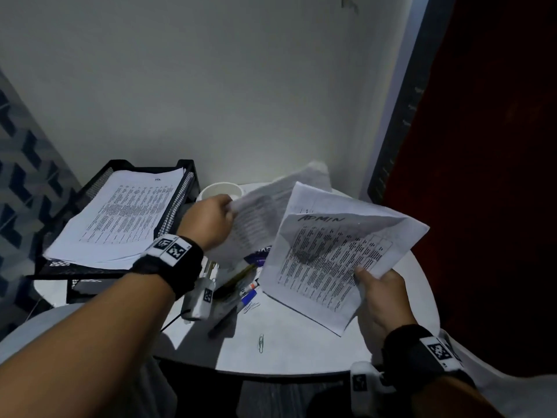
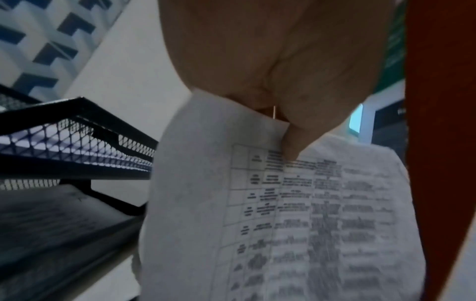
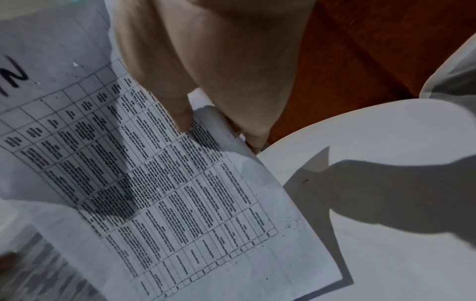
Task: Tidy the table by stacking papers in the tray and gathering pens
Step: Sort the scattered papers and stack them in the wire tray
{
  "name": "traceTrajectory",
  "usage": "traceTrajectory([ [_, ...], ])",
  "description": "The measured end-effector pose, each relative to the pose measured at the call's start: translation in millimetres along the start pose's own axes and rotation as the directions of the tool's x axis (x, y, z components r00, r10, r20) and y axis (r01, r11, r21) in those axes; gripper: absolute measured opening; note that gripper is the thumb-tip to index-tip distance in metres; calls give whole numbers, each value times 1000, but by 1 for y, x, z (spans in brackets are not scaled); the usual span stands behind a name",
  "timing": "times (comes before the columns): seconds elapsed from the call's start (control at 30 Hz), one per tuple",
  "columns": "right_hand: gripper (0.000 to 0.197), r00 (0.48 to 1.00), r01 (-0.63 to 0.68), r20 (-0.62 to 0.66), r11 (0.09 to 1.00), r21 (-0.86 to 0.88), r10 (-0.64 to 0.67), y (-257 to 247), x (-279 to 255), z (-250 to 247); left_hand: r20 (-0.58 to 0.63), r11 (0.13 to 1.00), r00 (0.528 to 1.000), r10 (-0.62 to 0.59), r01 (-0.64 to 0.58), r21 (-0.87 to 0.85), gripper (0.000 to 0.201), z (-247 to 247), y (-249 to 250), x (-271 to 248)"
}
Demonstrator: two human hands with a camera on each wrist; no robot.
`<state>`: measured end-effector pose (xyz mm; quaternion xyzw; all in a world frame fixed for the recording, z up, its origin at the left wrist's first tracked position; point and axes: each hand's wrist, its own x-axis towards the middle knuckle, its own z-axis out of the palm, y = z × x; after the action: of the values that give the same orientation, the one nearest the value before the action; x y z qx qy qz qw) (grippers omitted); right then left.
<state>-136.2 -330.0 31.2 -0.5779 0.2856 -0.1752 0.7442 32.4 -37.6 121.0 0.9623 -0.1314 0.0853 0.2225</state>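
My left hand (image 1: pixel 221 212) pinches a printed sheet (image 1: pixel 259 215) by its edge above the table's middle; the wrist view shows the thumb on that sheet (image 2: pixel 296 213). My right hand (image 1: pixel 372 282) grips a bundle of printed pages headed "ADMIN" (image 1: pixel 337 251) at its lower right corner, with the thumb on top of the pages (image 3: pixel 180 193). Both lots of paper are held off the round white table (image 1: pixel 301 351). A black mesh tray (image 1: pixel 180 203) at the left holds a stack of papers (image 1: pixel 120 218). Pens and markers (image 1: pixel 238 294) lie under the raised sheets.
A white cup (image 1: pixel 220 188) stands behind my left hand by the wall. Paper clips (image 1: pixel 261 343) lie on the table near its front. The tray has a lower tier (image 2: pixel 64 234) with paper in it. A dark red surface (image 1: pixel 488 176) borders the right.
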Motion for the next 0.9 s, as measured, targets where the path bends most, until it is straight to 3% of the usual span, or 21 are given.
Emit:
traceTrajectory([
  [0.07, 19, 1000, -13, 15, 1000, 6, 13, -5, 2, 3, -3, 965, 1000, 30, -29, -261, 7, -6, 10, -6],
  [0.17, 21, 998, -36, 55, 999, 4, 35, -13, 1, 8, 128, 774, 986, 105, 0, -633, 14, -4, 30, -25],
  [0.27, 23, 993, -85, 89, 994, 67, 78, -29, -2, 9, 291, 621, 952, 98, 171, -765, 12, 11, 38, -47],
  [0.37, 27, 982, -161, 122, 976, 145, 143, -42, -8, 6, 425, 474, 893, 145, 315, -822, 25, 27, 43, -67],
  [0.47, 40, 967, -230, 162, 952, 200, 199, -42, -15, 2, 496, 472, 843, 206, 358, -806, 25, 32, 46, -85],
  [0.53, 82, 950, -291, 168, 938, 190, 261, -42, -20, -3, 526, 531, 816, 239, 344, -774, 18, 34, 47, -92],
  [0.57, 86, 938, -323, 195, 926, 193, 286, -42, -23, -3, 535, 559, 808, 246, 333, -759, 15, 34, 49, -95],
  [0.6, 74, 933, -335, 197, 924, 184, 299, -39, -22, -5, 546, 568, 802, 241, 340, -750, 11, 35, 51, -98],
  [0.63, 64, 932, -347, 174, 924, 162, 319, -32, -19, -8, 556, 557, 798, 234, 359, -749, 9, 37, 51, -100],
  [0.67, 69, 936, -345, 131, 927, 144, 328, -18, -6, -15, 570, 529, 791, 222, 394, -752, 16, 38, 51, -101],
  [0.73, 100, 943, -327, 105, 938, 113, 316, 7, 15, -26, 605, 449, 772, 195, 478, -755, 33, 41, 51, -102],
  [0.77, 98, 948, -312, 113, 943, 116, 299, 10, 20, -29, 613, 404, 773, 160, 516, -755, 30, 39, 53, -103],
  [0.83, 54, 964, -249, 108, 967, 60, 242, -16, -3, -16, 612, 288, 789, 50, 576, -765, 10, 37, 55, -100],
  [0.87, 32, 974, -205, 108, 979, 23, 201, -26, -10, -10, 611, 240, 791, 19, 590, -771, 18, 36, 54, -98],
  [0.9, 23, 983, -152, 105, 988, 8, 150, -29, -12, -7, 610, 214, 792, 35, 590, -778, 31, 38, 53, -96],
])
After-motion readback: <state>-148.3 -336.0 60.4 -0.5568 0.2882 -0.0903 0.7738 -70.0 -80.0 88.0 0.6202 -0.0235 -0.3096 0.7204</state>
